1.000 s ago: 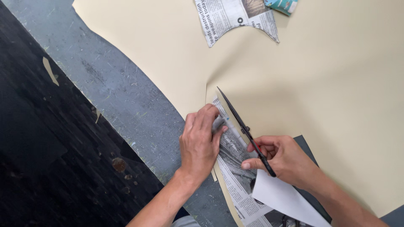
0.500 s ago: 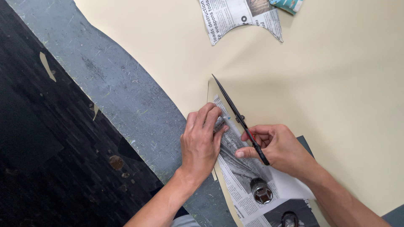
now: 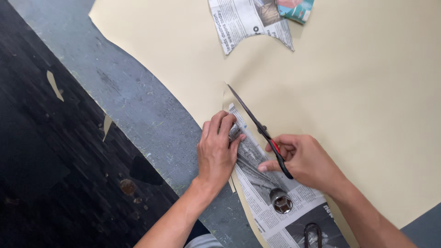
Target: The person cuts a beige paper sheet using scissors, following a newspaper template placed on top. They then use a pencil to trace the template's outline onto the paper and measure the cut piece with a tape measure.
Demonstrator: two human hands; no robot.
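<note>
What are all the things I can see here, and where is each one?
cream sheet: one, pale cream, spread over the right and top of the bench
scissors: one pair, black with a red mark, blades pointing up-left along the sheet's cut edge
newspaper pattern: one, black and white, under both hands
second newspaper piece: one, black and white, top centre on the sheet
metal weight: one, silver, on the lower newspaper
cream scraps: a few, on the dark floor at left
bench: one, scuffed grey
left hand: pressing the newspaper flat
right hand: grip closed on the scissors' handles
</note>
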